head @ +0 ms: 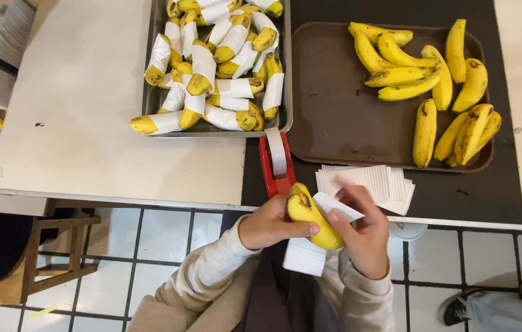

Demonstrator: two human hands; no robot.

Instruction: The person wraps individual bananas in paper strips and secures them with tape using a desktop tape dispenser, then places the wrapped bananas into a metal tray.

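Banana [310, 215] between left hand [268, 224], right hand [365, 237]

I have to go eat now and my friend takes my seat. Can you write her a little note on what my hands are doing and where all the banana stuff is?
Left hand: grips a yellow banana in front of the table edge.
Right hand: folds a white ribbed paper sheet around that banana.
Red tape dispenser: just ahead of the hands.
Stack of white paper sheets: right of the dispenser.
Done: many paper-wrapped bananas piled in the metal tray.
Left: about a dozen bare bananas on the brown plastic tray.
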